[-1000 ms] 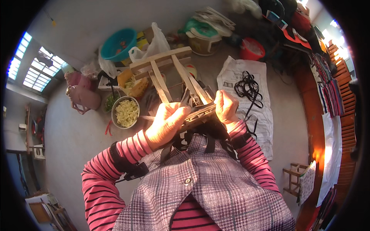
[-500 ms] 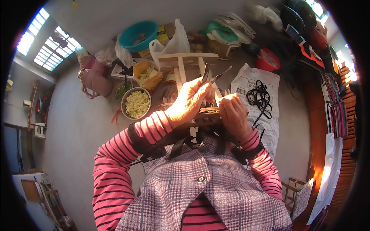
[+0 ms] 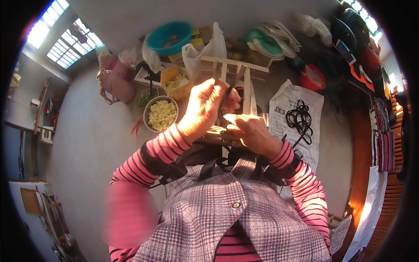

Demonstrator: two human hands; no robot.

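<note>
A long dark flat strip (image 3: 235,81) runs through my left hand (image 3: 204,107), which is closed around it. The strip slants up past the fingers. Just below and to the right, my right hand (image 3: 254,134) is closed with thumb and forefinger together at the strip's lower part; exactly what the fingertips hold is hidden. Both hands are over a light wooden frame (image 3: 247,89) of slats and crossbars, whose near crosspiece (image 3: 217,129) lies under them, close to my chest.
A bowl (image 3: 151,124) of pale shredded food, a pink jug (image 3: 118,87) and a blue basin (image 3: 168,30) stand left and ahead. A white plastic bag (image 3: 200,56) is beyond the frame. Tangled black cord (image 3: 299,118) lies on a white sack (image 3: 279,102) at right, near a red bucket (image 3: 312,78).
My right hand has moved left along the near crosspiece, close to my left hand. My left hand has turned with the strip, and the whole view has shifted a little.
</note>
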